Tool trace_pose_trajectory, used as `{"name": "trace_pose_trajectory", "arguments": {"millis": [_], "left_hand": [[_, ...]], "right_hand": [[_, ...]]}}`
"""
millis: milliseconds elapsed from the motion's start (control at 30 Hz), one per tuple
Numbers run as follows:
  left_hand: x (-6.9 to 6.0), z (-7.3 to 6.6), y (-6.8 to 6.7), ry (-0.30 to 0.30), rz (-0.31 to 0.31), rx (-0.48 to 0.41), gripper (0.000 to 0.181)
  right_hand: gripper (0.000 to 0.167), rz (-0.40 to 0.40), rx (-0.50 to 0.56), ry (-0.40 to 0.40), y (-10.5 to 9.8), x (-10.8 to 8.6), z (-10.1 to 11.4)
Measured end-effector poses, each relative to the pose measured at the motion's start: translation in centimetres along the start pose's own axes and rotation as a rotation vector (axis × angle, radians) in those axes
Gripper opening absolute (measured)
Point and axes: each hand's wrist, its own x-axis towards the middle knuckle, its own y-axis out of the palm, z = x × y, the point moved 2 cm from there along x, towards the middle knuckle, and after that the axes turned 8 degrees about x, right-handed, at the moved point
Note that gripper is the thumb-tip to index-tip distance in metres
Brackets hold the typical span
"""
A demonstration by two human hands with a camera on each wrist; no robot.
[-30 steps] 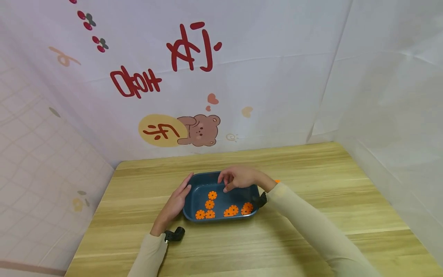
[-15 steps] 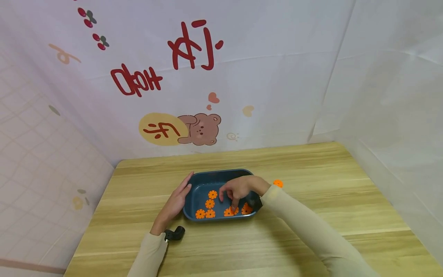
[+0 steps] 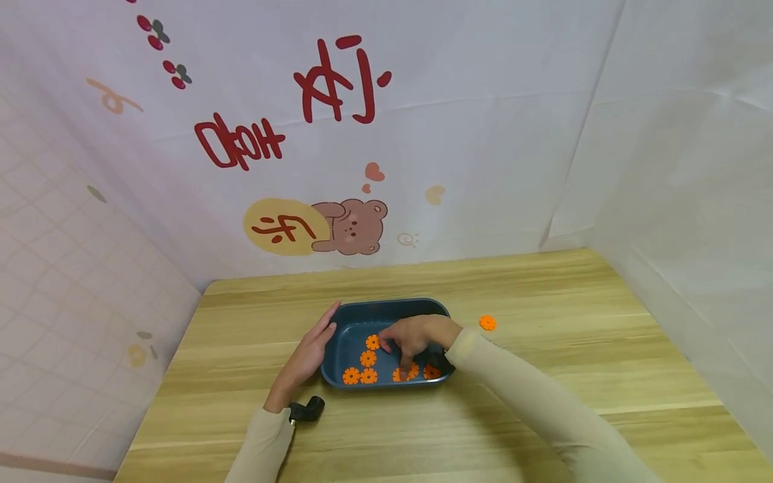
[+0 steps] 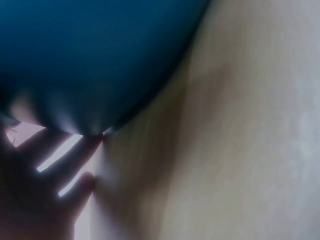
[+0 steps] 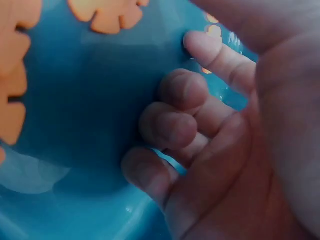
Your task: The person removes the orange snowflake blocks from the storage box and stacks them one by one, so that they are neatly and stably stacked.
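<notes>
A dark blue rectangular tray [image 3: 347, 335] with rounded corners holds several orange notched discs [image 3: 368, 358], snowflake-shaped building pieces. Against the tray's left side rests my left hand [image 3: 309, 354], fingers straight; the left wrist view shows its spread fingers [image 4: 75, 157] touching the tray wall. My right hand [image 3: 415, 334] is inside the tray, its thumb down at an orange disc [image 3: 398, 375] near the front edge. In the right wrist view the index finger [image 5: 215, 55] reaches out while the other fingers bend loosely, with no disc between them. The thumb tip is out of that view.
One orange disc [image 3: 488, 323] lies on the wooden table [image 3: 543, 376] right of the tray. A white printed cloth [image 3: 483, 134] hangs behind, and pale sheets stand at both sides. Black camera mounts [image 3: 308, 408] sit at the wrists.
My right hand has moved down into the tray from above its back part, thumb lowered to the discs at the front. The disc on the table has come fully into view. My left hand stays.
</notes>
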Motion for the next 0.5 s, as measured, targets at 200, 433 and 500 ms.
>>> {"name": "trace_pose_trajectory", "arguments": {"millis": [200,433,500], "left_hand": [[0.06,0.00,-0.03,0.006,-0.006,0.008,0.050],[0.13,-0.03,0.05,0.002,-0.001,-0.004,0.050],[0.17,-0.09,0.11,0.000,-0.001,-0.007,0.050]], "right_hand": [[0.038,-0.046,0.023,-0.027,-0.17,0.21,-0.22],[0.024,-0.070,0.141,-0.071,-0.23,0.33,-0.63],[0.025,-0.070,0.152,-0.076,-0.24,0.35,-0.72]]}}
